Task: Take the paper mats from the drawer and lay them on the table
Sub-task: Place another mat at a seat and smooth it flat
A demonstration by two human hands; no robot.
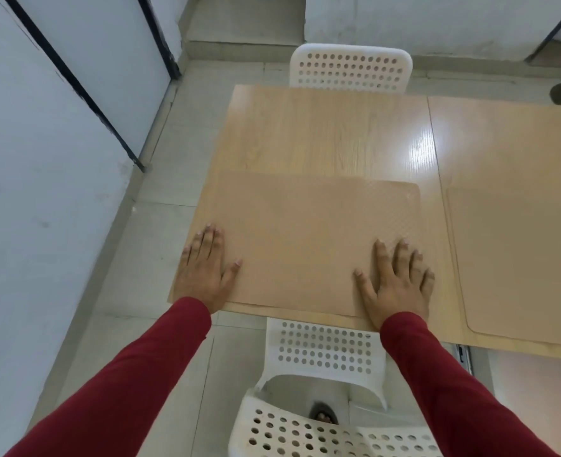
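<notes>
The left hand [203, 268] and the right hand [396, 282] lie flat, fingers straight and spread, on a thin tan rectangular paper mat [305, 239] at the near left corner of the light wooden table [322, 127]. A second tan paper mat [516, 258] lies near the right edge. The first mat reaches the table's left edge; a sideways push could slide it off, because smooth paper slips easily.

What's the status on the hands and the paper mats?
Left hand and right hand flat, pressing tan rectangular paper mat on light wooden table. Second tan paper mat lies to the right. Nothing obstructing.
</notes>
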